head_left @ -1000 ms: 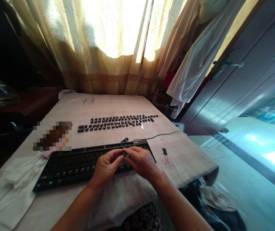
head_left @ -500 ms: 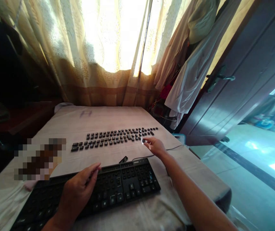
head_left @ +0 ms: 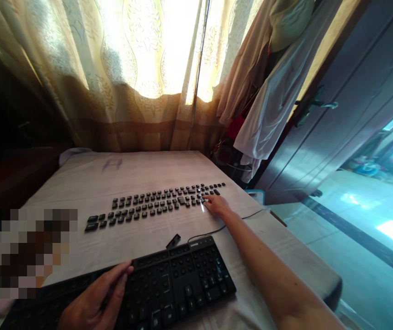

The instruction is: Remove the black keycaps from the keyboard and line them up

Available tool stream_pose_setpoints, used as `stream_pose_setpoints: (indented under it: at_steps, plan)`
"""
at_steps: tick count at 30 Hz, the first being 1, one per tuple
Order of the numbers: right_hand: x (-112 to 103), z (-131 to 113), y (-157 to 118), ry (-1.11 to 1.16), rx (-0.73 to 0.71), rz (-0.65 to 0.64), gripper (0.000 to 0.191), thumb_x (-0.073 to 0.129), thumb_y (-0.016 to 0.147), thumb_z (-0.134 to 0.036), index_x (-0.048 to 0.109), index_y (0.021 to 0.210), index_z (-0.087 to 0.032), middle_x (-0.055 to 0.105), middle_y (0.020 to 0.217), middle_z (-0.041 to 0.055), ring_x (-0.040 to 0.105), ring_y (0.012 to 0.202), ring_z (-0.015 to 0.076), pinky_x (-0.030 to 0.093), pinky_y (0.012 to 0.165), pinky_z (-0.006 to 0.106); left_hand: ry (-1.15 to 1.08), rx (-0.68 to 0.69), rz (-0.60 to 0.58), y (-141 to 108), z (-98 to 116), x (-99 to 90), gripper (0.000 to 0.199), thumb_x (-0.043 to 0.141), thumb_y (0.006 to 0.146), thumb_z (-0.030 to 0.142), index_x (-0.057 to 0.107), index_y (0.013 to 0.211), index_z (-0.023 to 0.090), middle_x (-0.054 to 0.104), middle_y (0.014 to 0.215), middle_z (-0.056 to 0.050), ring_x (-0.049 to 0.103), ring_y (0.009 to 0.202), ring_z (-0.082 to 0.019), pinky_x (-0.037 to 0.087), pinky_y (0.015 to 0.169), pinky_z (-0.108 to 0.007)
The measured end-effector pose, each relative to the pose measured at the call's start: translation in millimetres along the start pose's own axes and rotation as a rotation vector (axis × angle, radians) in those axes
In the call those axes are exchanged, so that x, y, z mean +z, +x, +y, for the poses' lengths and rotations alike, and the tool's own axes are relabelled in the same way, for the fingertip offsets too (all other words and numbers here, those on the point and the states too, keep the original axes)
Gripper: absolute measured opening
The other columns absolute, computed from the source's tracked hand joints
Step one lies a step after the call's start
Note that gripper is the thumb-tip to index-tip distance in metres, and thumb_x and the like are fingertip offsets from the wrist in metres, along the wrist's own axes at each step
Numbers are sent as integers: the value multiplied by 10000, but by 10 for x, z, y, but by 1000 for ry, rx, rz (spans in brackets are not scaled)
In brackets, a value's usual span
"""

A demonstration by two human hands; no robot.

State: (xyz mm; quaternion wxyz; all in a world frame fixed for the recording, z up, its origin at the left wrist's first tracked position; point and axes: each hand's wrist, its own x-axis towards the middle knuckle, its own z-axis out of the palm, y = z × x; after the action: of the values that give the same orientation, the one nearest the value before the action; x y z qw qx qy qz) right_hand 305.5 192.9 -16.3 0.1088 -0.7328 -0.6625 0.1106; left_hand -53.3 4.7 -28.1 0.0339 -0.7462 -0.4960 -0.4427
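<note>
A black keyboard point(head_left: 196, 266) lies at the near edge of the table, many of its keycaps off. Over its left part is my left hand point(head_left: 96, 298), thumb and fingertips pressed together; anything between them is too small to make out. Loose black keycaps point(head_left: 144, 206) are laid out in rows beyond the keyboard. My right hand point(head_left: 217, 205) reaches to the right end of the nearest rows, its fingertips pinched at a keycap there; whether it grips the keycap is hard to tell. A small black piece point(head_left: 173, 240) rests just behind the keyboard.
The keyboard cable point(head_left: 213, 232) runs right across the cloth-covered table point(head_left: 155, 169). Curtains point(head_left: 127, 105) hang behind, with clothes point(head_left: 265, 119) beside them. A door point(head_left: 306, 123) stands at the right. A blurred patch covers the left side.
The view has shifted a little, with the keyboard and my left hand lower in the picture. My right hand has come down onto the end of the keycap rows.
</note>
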Motion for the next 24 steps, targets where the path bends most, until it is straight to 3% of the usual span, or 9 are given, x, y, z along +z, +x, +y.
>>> stream_pose_setpoints:
  at_steps: [12, 16, 24]
  plan:
    - [30, 29, -43, 31, 11, 50, 288, 610, 892, -269, 701, 1164, -240, 754, 988, 36, 671, 936, 190, 455, 809, 266, -10, 5, -16, -18, -8, 6, 284, 520, 937, 475, 663, 1133, 328, 795, 904, 72, 763, 720, -149, 610, 743, -186]
    - [50, 4, -48, 45, 10, 75, 260, 598, 892, -231, 711, 1125, -252, 747, 1019, 30, 665, 950, 184, 449, 809, 260, -5, 37, 2, 17, 12, 9, 277, 500, 950, 479, 660, 1117, 327, 795, 883, 82, 760, 700, -133, 604, 739, -168]
    - [44, 10, -31, 36, -10, 64, 369, 555, 883, -162, 663, 1224, -251, 741, 1038, 21, 666, 933, 175, 459, 815, 253, -3, 60, 2, 67, 43, -9, 278, 498, 950, 484, 677, 1086, 321, 797, 868, 66, 759, 675, -148, 613, 705, -182]
